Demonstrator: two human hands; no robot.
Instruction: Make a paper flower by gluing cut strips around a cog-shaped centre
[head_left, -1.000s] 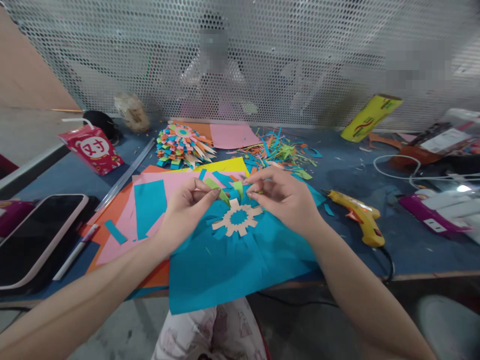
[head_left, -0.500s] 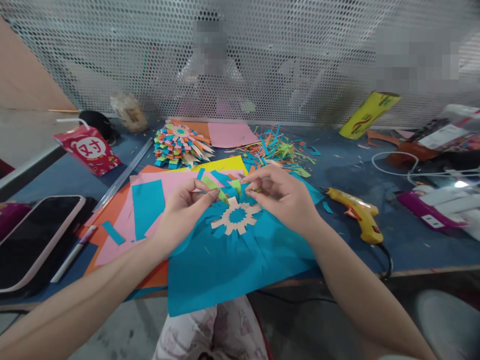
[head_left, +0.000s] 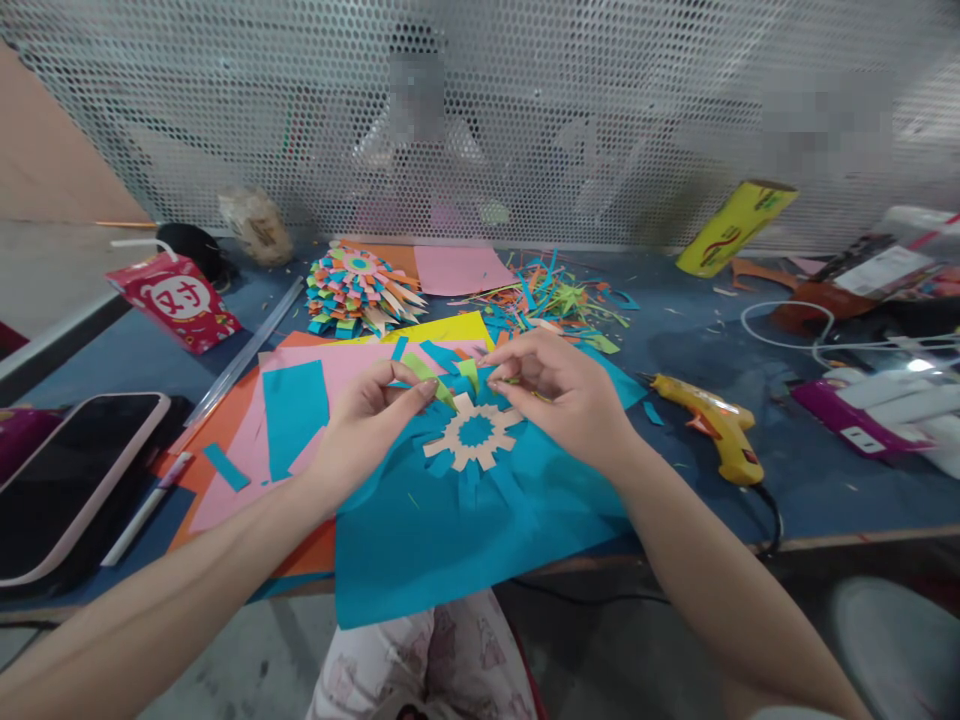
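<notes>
My left hand [head_left: 386, 400] pinches a light green paper strip [head_left: 429, 380] between thumb and forefinger. The strip's lower end points at the edge of a pale paper ring [head_left: 450, 436] with square tabs around its rim. My right hand [head_left: 551, 385] is closed just beyond the ring's upper right, its fingertips pinched together; what they grip is too small to make out. Between the hands a short green piece [head_left: 469, 374] stands up by the ring. Blue paper strips fan out around and under the ring, which lies on a big blue sheet [head_left: 420, 560].
A yellow glue gun [head_left: 709, 420] lies to the right. Behind are a layered paper flower [head_left: 360, 290] and a heap of paper scraps [head_left: 551, 295]. A phone [head_left: 75, 480], a marker [head_left: 146, 510] and a red drink carton [head_left: 178, 300] are on the left.
Almost nothing differs. Both hands keep their pinches in nearly the same place, and the view has shifted very slightly.
</notes>
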